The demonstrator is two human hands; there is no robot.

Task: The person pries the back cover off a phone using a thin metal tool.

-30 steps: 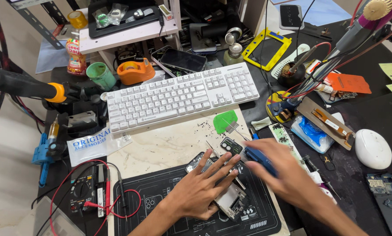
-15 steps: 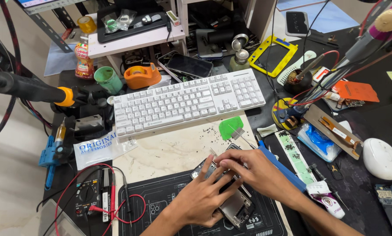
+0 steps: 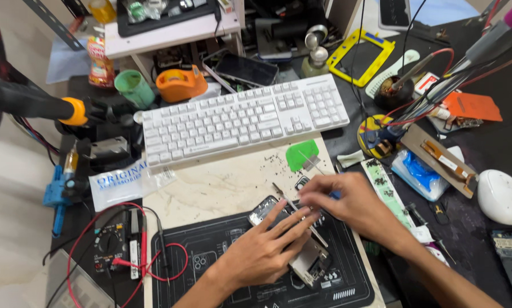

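Note:
An opened phone [image 3: 308, 261] with its metal insides showing lies on a black work mat [image 3: 210, 268]. My left hand [image 3: 264, 251] rests flat on it, fingers spread and pressing it down. My right hand [image 3: 350, 202] sits just above the phone's top end, fingers pinched around a blue-handled tool [image 3: 336, 195] whose tip is hidden by the fingers. Thin metal tweezers [image 3: 290, 202] lie slanted across the phone between the two hands.
A white keyboard [image 3: 244, 117] lies behind the mat, with a green pick [image 3: 300, 154] and scattered tiny screws in front of it. A multimeter with red leads [image 3: 114, 246] is at the left, a white mouse [image 3: 501, 197] at the right. Tools and cables crowd the back.
My right hand has moved left from beside the phone to its top end, bringing the blue tool along. My left hand stays pressed on the phone.

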